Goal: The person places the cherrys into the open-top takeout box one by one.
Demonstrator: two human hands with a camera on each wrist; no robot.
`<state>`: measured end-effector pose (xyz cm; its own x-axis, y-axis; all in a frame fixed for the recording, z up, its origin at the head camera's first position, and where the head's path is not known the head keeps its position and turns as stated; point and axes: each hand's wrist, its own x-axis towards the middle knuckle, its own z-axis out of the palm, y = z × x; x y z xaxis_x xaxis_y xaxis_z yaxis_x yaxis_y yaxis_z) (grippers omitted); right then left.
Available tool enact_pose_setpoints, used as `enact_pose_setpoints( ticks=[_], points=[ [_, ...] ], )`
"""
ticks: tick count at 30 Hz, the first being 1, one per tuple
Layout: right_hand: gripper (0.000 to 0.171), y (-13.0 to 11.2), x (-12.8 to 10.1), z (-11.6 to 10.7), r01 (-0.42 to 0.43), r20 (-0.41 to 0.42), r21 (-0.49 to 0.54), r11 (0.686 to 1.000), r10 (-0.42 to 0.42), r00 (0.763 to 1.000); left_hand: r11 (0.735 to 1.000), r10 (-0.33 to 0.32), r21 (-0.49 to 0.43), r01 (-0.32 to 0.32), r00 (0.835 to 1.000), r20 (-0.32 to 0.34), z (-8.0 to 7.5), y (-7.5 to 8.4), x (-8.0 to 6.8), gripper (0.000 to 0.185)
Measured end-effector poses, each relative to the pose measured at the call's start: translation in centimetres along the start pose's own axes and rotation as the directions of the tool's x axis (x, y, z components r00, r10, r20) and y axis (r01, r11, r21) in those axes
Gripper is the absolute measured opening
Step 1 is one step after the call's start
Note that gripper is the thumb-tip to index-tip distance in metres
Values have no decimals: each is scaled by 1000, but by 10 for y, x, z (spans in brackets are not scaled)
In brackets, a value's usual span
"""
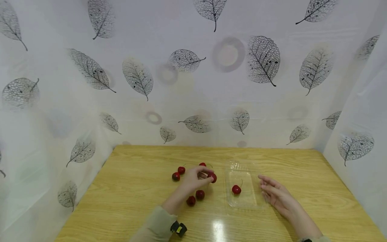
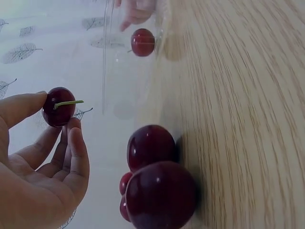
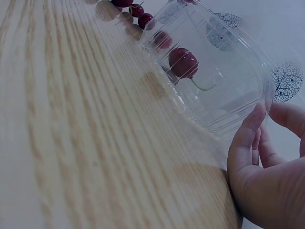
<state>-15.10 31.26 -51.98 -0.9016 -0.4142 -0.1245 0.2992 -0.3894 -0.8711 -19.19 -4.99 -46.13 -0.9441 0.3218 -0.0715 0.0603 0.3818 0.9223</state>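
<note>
Left hand (image 1: 196,179) pinching a cherry (image 2: 58,106) mid-tabletop between thumb and fingertips, right hand (image 1: 276,195) relaxed against the tray (image 1: 242,201) edge: best kept gentle, steadying the tray.

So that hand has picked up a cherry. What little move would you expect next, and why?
Probably a short carry to the right, over the clear plastic tray, then letting go. The left hand pinches a cherry above the table, one cherry already lies in the tray, and the right hand rests at the tray's edge as if steadying it. Other loose cherries lie on the wood.
</note>
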Motion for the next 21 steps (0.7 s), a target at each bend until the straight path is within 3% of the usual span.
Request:
enact_pose_setpoints(
  ticks=[7,21],
  points=[
    [47,1,0,0,15,1,-9,1000,-15,1000,1000,21,21,-22,999,26,15,7,2,22],
    [47,1,0,1,14,2,4,1000,-14,1000,996,76,-49,-71,992,102,43,25,11,24]
  ],
)
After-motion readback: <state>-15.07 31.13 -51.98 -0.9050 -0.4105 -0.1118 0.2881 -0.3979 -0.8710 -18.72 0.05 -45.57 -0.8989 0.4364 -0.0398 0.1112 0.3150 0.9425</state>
